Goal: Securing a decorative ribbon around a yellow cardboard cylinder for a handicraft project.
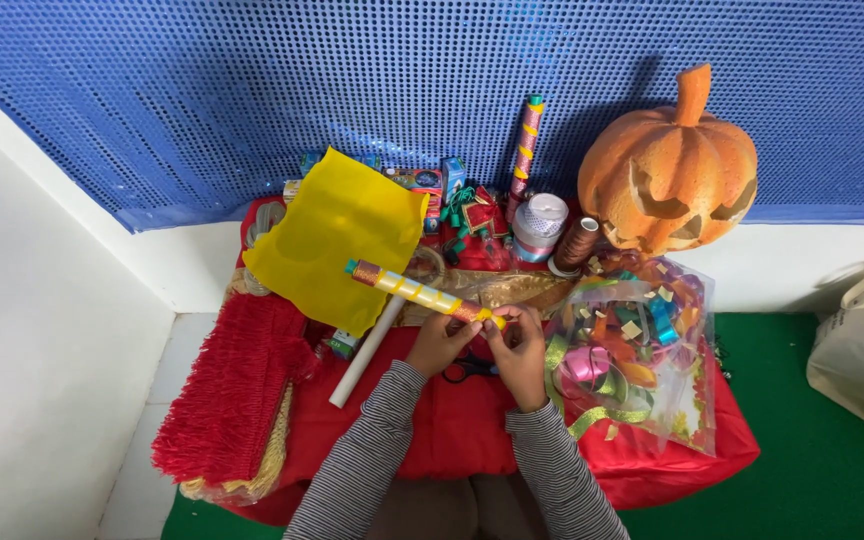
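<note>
Both hands meet at the near end of a decorated stick (420,292), a slim rod wrapped in orange foil with a yellow ribbon spiralling along it and a green cap at its far tip. The left hand (442,342) pinches the stick from below, fingers closed around its lower end, while the right hand (520,350) grips the same end from the other side, its fingertips pressed to the yellow ribbon there. The stick slants up and to the left, held just above the red cloth (452,425) that covers the low table, and its far tip crosses in front of a yellow sheet (337,235) lying tilted at the back left.

Under the hands lies a pair of black-handled scissors (470,368), partly hidden, so I cannot tell whether the blades are open. A plain white tube (365,352) rests diagonally just left of the left hand. A clear plastic bag of coloured ribbon curls (637,340) sits just beside the right hand. Red fringe trim (232,390) hangs over the left edge of the cloth. At the back stand a second decorated stick (526,140), leaning on the blue dotted wall, a white ribbon spool (540,225), a brown thread spool (579,243) and a carved orange pumpkin (670,170). Both sleeves are striped grey.
</note>
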